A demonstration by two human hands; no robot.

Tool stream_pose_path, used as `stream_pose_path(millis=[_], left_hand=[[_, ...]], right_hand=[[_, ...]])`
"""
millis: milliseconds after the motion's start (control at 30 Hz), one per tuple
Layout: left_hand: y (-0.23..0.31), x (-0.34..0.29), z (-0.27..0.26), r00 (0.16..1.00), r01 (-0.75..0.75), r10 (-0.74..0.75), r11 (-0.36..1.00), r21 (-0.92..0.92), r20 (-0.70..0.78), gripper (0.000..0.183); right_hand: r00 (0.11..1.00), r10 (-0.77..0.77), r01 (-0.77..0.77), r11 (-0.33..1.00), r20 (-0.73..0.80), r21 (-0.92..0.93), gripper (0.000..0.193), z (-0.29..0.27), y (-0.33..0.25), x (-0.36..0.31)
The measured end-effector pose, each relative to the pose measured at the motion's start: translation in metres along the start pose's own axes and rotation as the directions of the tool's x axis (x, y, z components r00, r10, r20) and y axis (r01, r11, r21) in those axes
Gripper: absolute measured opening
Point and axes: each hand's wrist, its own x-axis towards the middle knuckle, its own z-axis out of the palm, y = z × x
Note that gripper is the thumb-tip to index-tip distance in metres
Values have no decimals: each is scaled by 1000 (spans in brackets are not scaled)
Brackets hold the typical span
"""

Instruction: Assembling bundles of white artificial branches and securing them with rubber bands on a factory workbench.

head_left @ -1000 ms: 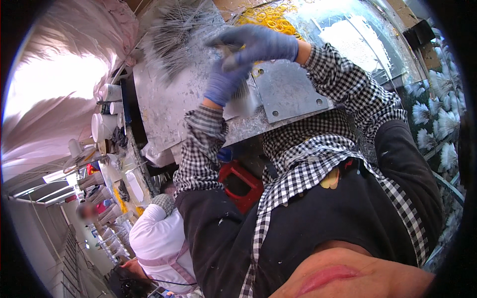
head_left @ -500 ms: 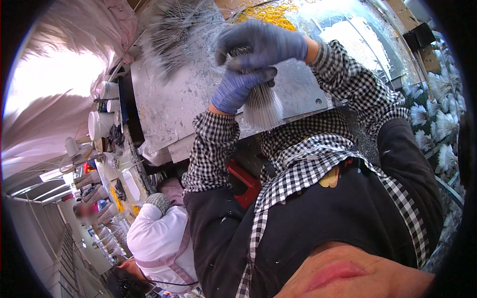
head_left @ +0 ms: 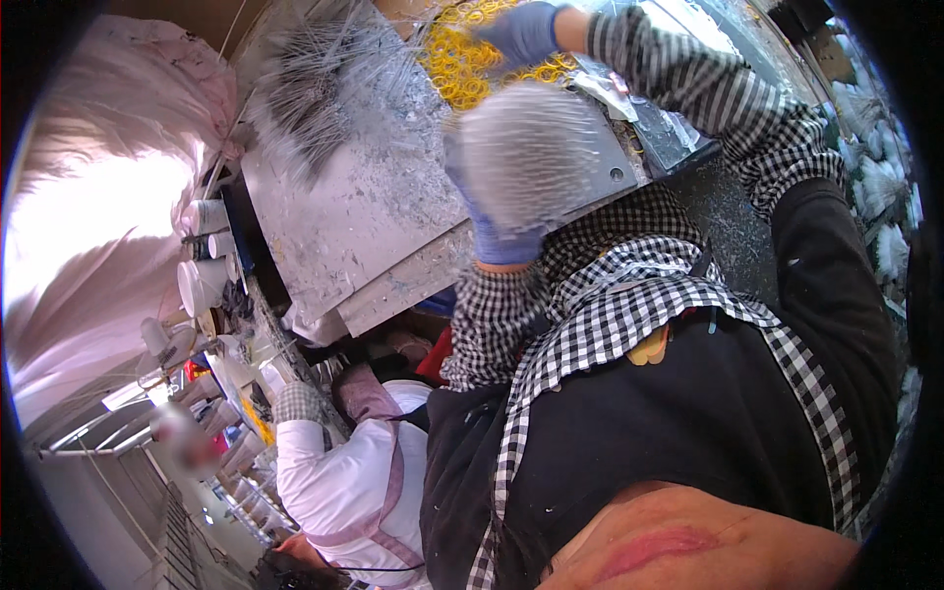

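Note:
My left hand (head_left: pixel 497 231), in a blue-purple glove, is closed round a bundle of thin pale bristles (head_left: pixel 531 152). The bristle ends face up and are smeared by motion; they hide most of the fingers. Up at the far edge, my right hand (head_left: pixel 526 37), in a blue glove with darkened fingertips, is over a heap of yellow rubber bands (head_left: pixel 457 59). Its fingers are blurred, and whether they hold a band cannot be made out. A loose pile of similar long bristles (head_left: pixel 310 84) lies on the grey worktop (head_left: pixel 364 211) to the left.
White tubs (head_left: pixel 202 285) stand beyond the worktop's left edge, by a pale pink cloth (head_left: pixel 118 157). A person in a white top (head_left: pixel 344 482) is at lower left. White bristle bundles (head_left: pixel 890 187) line the right side. A dark tray (head_left: pixel 678 138) sits right of the bands.
My hands have parted. The right one moved up to the yellow bands, while the left one swung the bristle bundle round so its ends face up.

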Motion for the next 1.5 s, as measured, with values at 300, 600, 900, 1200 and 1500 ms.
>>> stream_pose_path(millis=[300,600,900,1200,1500], left_hand=[[-54,-13,-21,943,314,-258,489,-814,209,14],[-54,-32,-3,958,195,-284,572,-797,31,14],[-55,-28,-14,972,137,-237,599,-789,-11,12],[-59,-32,-30,989,56,-136,714,-698,-59,43],[-14,-18,-22,975,-61,64,998,22,-215,64]], right_hand=[[898,441,-290,573,10,766,16,-37,-60,-116],[813,572,-215,123,108,969,11,-73,-124,-160],[778,623,-117,22,78,993,19,-43,-170,-161],[757,653,-61,34,24,998,17,-41,-170,-161],[732,543,-70,-541,412,838,19,-62,-137,-187]])
